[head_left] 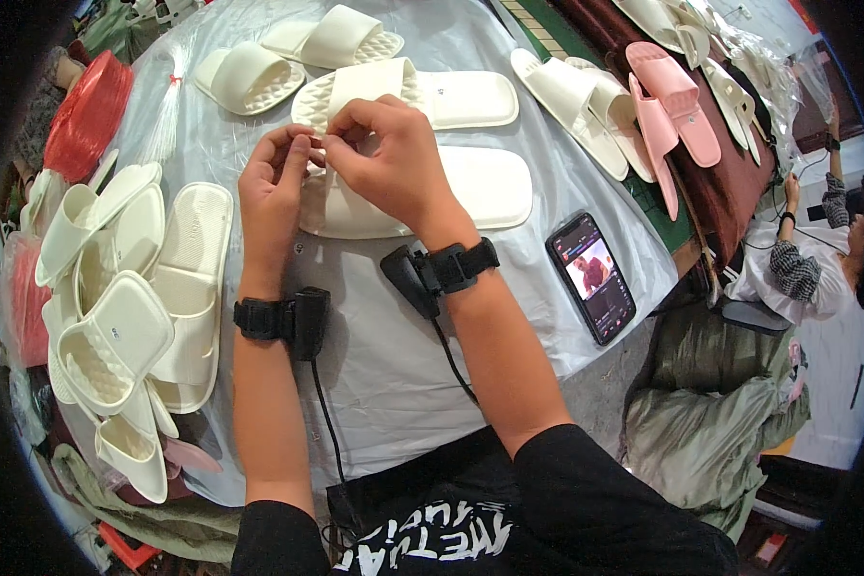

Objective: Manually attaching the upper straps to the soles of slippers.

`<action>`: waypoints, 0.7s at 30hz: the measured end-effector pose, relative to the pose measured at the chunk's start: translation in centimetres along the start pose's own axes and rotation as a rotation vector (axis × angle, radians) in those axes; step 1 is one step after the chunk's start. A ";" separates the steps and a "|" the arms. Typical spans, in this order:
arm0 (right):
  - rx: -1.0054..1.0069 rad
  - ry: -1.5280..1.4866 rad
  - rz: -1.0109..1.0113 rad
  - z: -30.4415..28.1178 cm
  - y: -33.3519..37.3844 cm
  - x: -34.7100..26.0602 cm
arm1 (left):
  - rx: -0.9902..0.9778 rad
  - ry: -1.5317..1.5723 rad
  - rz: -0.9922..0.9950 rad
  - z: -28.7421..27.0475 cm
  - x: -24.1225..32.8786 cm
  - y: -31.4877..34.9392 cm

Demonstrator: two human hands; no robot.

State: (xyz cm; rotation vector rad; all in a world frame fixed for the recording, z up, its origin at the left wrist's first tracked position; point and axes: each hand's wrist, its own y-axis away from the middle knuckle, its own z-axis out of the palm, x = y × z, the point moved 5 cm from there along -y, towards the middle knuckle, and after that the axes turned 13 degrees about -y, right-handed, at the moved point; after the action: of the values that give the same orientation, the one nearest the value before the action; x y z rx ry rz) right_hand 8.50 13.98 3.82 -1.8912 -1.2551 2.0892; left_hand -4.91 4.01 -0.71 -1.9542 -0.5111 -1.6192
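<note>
A sheet-covered table [384,394] stands beside a maroon-covered surface [732,204], with pale floor [826,365] at the far right

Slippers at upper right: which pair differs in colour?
The pink pair, with cream slippers on both sides; the others there are all cream.

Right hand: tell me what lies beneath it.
Beneath the right hand lie a farther cream slipper and a nearer cream slipper, their flat ends showing. Whatever the hand covers of both cannot be seen.

between hands [386,146]: detail too small to tell | slipper [485,187] beneath: partly hidden
</note>
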 end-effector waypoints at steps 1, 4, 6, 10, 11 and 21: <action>-0.006 -0.005 -0.001 -0.1 0.0 0.0 | -0.002 0.005 0.004 0.1 -0.1 -0.1; -0.012 -0.020 0.010 0.0 0.0 -0.1 | 0.002 0.010 0.000 0.0 0.1 0.0; -0.011 -0.025 0.019 0.0 0.1 0.0 | 0.004 0.014 -0.006 0.1 0.0 0.0; -0.019 0.005 0.004 0.0 0.0 0.1 | -0.001 0.022 0.008 0.2 0.0 0.0; -0.020 0.017 -0.010 0.1 0.0 0.0 | -0.005 0.013 0.017 0.2 0.0 0.0; -0.014 -0.023 0.061 -0.1 0.0 -0.1 | 0.003 0.030 0.008 0.1 0.0 0.0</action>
State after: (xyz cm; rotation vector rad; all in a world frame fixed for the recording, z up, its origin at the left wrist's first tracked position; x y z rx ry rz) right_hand 8.66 13.98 3.92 -1.9401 -1.2353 2.1432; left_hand -4.86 4.08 -0.75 -1.9250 -0.4932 -1.6398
